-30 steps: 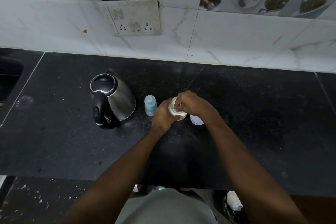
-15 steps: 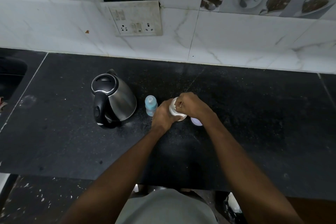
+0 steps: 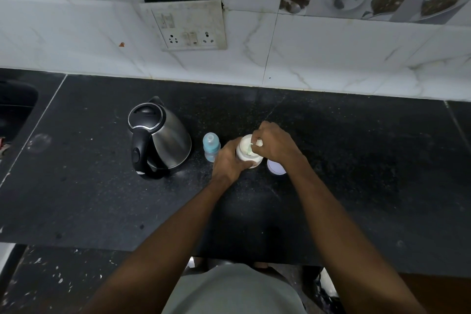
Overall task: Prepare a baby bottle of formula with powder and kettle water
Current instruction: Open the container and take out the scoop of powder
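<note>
- Two hands work at one white powder jar (image 3: 247,152) on the black counter (image 3: 356,160), and the jar's mouth is uncovered.
- The left hand (image 3: 229,160) wraps its curled fingers round the jar's left side and grips it.
- The right hand (image 3: 274,144) sits over the jar's rim with fingers curled, pinching a small pale scoop (image 3: 251,148) that reaches into the jar's mouth; how much powder it carries cannot be told.
- One round white lid (image 3: 275,169) lies flat on the counter just under the right wrist, beside the jar.
- One baby bottle (image 3: 211,146), blue-tinted and upright, stands just left of the left hand, apart from it.
- One steel kettle (image 3: 159,139) with a black handle and lid stands further left, beyond the bottle.
- One switch-and-socket plate (image 3: 190,25) hangs on the white tiled wall beyond both hands.
</note>
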